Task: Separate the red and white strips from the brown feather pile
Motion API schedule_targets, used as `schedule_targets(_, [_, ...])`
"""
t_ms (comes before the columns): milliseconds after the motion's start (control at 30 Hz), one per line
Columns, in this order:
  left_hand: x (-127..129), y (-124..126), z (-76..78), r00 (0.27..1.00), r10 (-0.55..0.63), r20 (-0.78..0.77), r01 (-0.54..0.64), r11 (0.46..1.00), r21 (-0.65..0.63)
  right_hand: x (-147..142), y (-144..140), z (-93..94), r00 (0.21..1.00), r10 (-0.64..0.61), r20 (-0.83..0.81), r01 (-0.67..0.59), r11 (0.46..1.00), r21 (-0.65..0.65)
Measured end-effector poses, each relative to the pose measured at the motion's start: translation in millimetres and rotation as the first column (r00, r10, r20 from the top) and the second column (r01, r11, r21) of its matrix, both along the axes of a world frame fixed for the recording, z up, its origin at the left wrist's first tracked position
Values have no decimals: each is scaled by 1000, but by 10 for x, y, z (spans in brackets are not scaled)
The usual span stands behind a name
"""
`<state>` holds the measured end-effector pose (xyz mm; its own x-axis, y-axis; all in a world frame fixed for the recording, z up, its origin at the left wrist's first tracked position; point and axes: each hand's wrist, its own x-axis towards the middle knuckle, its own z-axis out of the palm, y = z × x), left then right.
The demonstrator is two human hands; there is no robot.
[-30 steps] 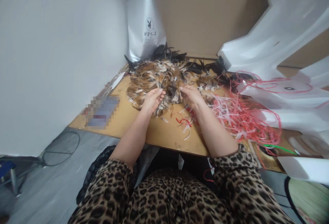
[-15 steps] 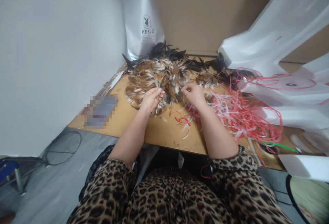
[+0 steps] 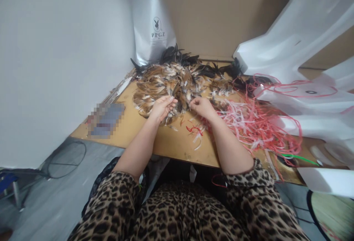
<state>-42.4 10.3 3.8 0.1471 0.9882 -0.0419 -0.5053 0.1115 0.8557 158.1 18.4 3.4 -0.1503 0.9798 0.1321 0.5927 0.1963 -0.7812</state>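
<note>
Near the centre of the frame, a person's bare left hand [image 3: 163, 109] has thumb and forefinger pressed together, seemingly pinching a thin bunch of pale, wispy feathers [image 3: 169, 89] at the front of a broad heap of glossy brown-and-white feathers [image 3: 149, 86]. Just right of it, the bare right hand [image 3: 204, 107] curls its fingers inward beside the same heap; whether it grips anything cannot be told. The heap lies on a yellowish wooden table [image 3: 181, 150], with long black feathers [image 3: 179, 56] along its upper edge and a smaller cluster of brown feathers [image 3: 220, 86] to its right. Tangled pink and white strips [image 3: 251, 123] cover the table right of centre.

Judging by the layout, handling is under way and far from finished: only a little is between the fingers, while most feathers lie in the heap. No clearly completed bundle can be made out.
</note>
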Motion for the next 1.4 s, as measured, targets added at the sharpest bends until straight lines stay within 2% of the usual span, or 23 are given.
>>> schedule_targets(67, [9,-2,-9,1000,-14,-14,14,1000,-1,11,9,11,976,-49,-213,35,997,-71])
schedule_targets(167, [26,-7,-21,999,-24,-47,23,1000,-7,-13,-4,55,878,-132,-461,52,982,-181])
schedule_targets(233, [41,-15,-23,997,-25,-72,24,1000,-7,-54,-28,92,814,-167,-557,50,974,-219])
schedule_targets(333, [70,-37,-18,994,-33,-106,34,999,4,-143,-75,135,746,-167,-645,37,977,-210])
schedule_targets(567, [140,-100,0,989,-96,-116,98,995,11,-342,-163,131,708,-111,-698,36,992,-122])
schedule_targets(833, [154,-110,-9,981,-190,-47,189,982,-27,-426,-212,132,654,-113,-748,8,990,-143])
schedule_targets(1100, [125,-86,14,961,-236,141,249,965,-83,-343,-200,158,546,16,-838,-248,958,-143])
schedule_targets(1233, [137,-102,22,960,-253,120,265,960,-94,-350,-185,124,580,4,-814,-183,975,-126])
schedule_targets(1400, [171,-116,20,986,-149,-71,147,989,-35,-381,-195,131,659,-30,-752,-37,997,-72])
